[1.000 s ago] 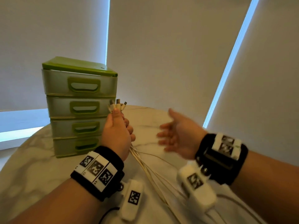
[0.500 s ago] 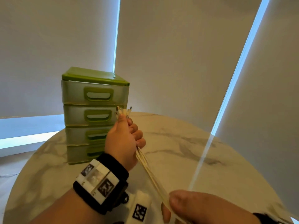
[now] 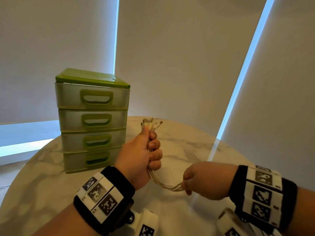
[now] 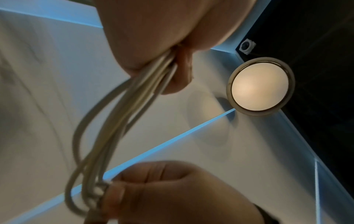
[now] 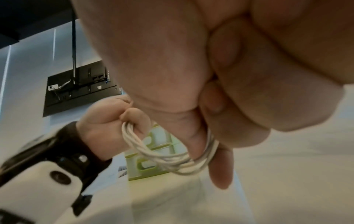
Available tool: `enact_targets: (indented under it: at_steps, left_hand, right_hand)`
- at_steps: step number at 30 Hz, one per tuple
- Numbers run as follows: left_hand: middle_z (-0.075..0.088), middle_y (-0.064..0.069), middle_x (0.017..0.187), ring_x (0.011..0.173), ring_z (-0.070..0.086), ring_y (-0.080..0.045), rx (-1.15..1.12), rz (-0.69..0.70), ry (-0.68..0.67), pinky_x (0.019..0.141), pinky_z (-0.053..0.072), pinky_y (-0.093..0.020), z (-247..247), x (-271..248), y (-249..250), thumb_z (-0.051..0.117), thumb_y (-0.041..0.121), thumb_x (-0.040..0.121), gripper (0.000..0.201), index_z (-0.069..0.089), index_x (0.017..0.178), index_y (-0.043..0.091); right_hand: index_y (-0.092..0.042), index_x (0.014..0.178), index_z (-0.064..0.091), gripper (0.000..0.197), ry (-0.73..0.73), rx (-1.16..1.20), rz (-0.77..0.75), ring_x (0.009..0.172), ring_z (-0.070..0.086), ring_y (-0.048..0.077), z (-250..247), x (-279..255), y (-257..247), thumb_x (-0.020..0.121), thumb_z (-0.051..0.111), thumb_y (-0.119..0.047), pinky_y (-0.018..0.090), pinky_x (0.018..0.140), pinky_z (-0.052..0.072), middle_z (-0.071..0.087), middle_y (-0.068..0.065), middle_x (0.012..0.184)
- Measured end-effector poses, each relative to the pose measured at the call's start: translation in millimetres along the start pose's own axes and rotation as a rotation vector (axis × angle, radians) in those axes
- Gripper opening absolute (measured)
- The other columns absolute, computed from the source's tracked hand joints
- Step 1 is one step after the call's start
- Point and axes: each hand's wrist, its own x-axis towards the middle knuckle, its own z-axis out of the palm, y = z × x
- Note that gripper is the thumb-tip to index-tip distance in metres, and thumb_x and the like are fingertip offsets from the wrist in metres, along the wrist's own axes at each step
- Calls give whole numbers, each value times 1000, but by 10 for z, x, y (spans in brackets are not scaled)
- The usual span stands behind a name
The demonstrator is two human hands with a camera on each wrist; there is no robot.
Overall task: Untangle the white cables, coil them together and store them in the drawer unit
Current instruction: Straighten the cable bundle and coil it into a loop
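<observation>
A bundle of white cables (image 3: pixel 163 183) sags between my two hands above the marble table (image 3: pixel 196 147). My left hand (image 3: pixel 144 152) grips the bundle in a fist, with the plug ends (image 3: pixel 151 124) sticking up out of it. My right hand (image 3: pixel 204 181) holds the same strands lower down and to the right, its fingers curled around them. The left wrist view shows the cables (image 4: pixel 114 118) running from one fist to the other; the right wrist view shows the cables (image 5: pixel 172 160) looped at my right fingers. The green drawer unit (image 3: pixel 92 120) stands behind and left of my left hand, all drawers closed.
The table's round edge curves away at the left and far side. Window blinds (image 3: pixel 187 57) hang behind the table with bright gaps between them. A round ceiling lamp (image 4: pixel 259 86) shows in the left wrist view.
My right hand, open and off the cables a second ago, slid down them out of view and now grips them just right of my left hand. My left hand kept its grip.
</observation>
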Motion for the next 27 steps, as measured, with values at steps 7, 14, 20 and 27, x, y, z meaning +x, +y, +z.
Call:
enact_targets:
  at_steps: [7, 14, 20, 27]
  left_hand:
    - [35, 7, 50, 43, 35, -10, -88, 322, 299, 43, 32, -23, -104, 95, 202, 38, 51, 99, 43, 46, 69, 21]
    - [29, 6, 51, 38, 22, -8, 4, 232, 207, 35, 18, -16, -6, 56, 19, 38, 47, 100, 41, 44, 71, 19]
    - [29, 5, 53, 40, 22, -9, 84, 282, 254, 36, 17, -17, 12, 22, -38, 38, 47, 101, 40, 45, 72, 20]
    - [30, 6, 52, 40, 22, -9, 29, 293, 312, 35, 18, -17, 6, 23, 54, 40, 50, 99, 41, 47, 71, 20]
  right_hand:
    - [-30, 78, 58, 30, -117, 189, -158, 70, 48, 0, 33, -83, -141, 98, 42, -44, 19, 72, 38, 54, -13, 73]
    - [-34, 118, 59, 38, 21, 268, -180, 101, 57, 5, -61, -154, -162, 94, 44, -60, 27, 96, 44, 64, -14, 110]
    - [-11, 106, 58, 28, -139, 1165, -206, 55, 61, 17, 173, 50, -452, 102, 45, -35, 29, 54, 54, 64, 7, 77]
    - [-17, 113, 66, 30, -318, 1480, -212, 40, 35, 10, 270, -229, -309, 102, 43, -34, 19, 41, 32, 45, 2, 58]
